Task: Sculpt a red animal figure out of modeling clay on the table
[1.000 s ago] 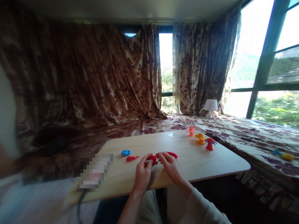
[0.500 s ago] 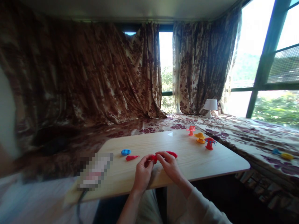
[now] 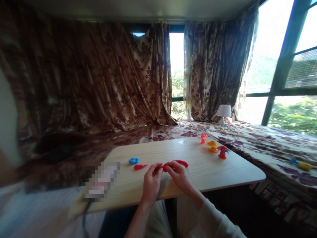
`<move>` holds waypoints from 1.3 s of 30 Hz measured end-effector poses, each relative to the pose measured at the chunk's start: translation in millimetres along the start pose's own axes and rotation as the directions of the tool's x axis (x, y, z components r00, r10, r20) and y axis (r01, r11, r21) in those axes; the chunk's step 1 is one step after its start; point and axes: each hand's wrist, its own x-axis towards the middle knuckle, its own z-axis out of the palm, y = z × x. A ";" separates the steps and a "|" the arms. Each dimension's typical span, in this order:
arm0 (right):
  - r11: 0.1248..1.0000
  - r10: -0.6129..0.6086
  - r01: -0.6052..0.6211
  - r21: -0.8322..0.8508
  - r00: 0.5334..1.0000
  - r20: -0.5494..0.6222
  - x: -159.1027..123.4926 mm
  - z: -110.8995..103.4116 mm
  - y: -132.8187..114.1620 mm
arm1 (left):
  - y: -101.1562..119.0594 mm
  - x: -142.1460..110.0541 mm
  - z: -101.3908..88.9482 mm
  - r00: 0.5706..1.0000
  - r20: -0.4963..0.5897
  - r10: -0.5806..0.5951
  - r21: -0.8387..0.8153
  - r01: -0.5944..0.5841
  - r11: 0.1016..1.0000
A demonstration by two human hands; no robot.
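Note:
Close to the near edge of the table, my left hand and my right hand meet over a small red lump of what looks like modelling clay. Both hands pinch it with thumb and fingertips, which hide part of its shape. Just behind my right fingers lies a longer red clay piece, partly covered by that hand. Left of my left hand rest a pointed red clay piece and a rounded blue clay lump.
At the table's far right stand a pinkish-red figure, a yellow figure and a red figure with blue parts. A blurred-out flat device with a cable lies left. Behind are a bed and a white lamp.
My fingertips have shifted slightly around the red clay lump, with the left fingers curled higher and less of the lump showing. The pieces on the table have stayed put.

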 end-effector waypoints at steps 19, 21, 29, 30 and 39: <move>0.997 -0.060 0.060 -0.057 0.998 -0.010 0.2 -1.6 -6.3 | 9.2 -0.5 4.3 0.994 0.055 -0.092 -0.100 0.097 0.990; 0.997 -0.046 0.044 -0.056 0.999 -0.023 0.0 -1.6 -6.7 | 10.1 -0.8 4.3 0.994 0.061 -0.087 -0.084 0.092 0.992; 0.996 -0.076 0.074 -0.054 0.997 -0.023 0.4 -1.6 1.3 | 5.4 -1.2 2.8 0.993 0.099 -0.061 -0.038 0.065 0.997; 0.995 -0.081 0.080 -0.052 0.996 -0.030 0.6 -1.6 2.0 | 4.7 -1.1 2.7 0.993 0.100 -0.060 -0.033 0.064 0.997; 0.995 -0.091 0.090 -0.034 0.994 -0.052 1.0 -1.6 1.5 | 0.3 0.2 2.5 0.993 0.103 -0.050 -0.028 0.053 0.998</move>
